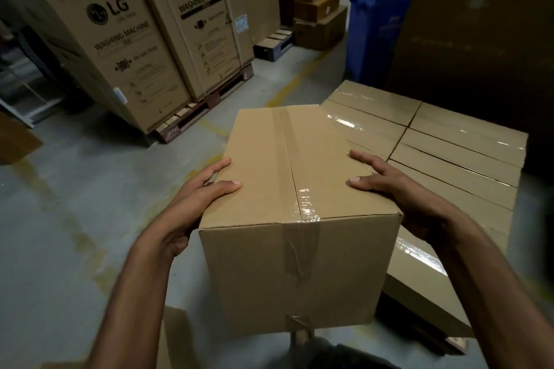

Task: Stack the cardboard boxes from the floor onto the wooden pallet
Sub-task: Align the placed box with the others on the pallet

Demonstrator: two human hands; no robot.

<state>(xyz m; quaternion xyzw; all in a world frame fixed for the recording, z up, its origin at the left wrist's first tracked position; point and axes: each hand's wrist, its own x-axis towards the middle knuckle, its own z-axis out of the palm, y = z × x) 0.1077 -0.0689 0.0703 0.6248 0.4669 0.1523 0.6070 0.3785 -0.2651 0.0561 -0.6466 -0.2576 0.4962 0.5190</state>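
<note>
I hold a taped brown cardboard box up in front of me, above the floor. My left hand clasps its left side, thumb lying on the top face and fingers down the side. My right hand clasps the right side the same way. To the right lies a flat layer of several taped boxes. A corner of the wooden pallet shows beneath that layer at the lower right. The carried box partly overlaps the layer's left edge in view.
Tall LG washing machine cartons stand on a dark pallet at the left back. A blue bin stands behind the layer, with a large dark carton beside it. Smaller boxes are piled at the back. Another cardboard piece lies near my feet.
</note>
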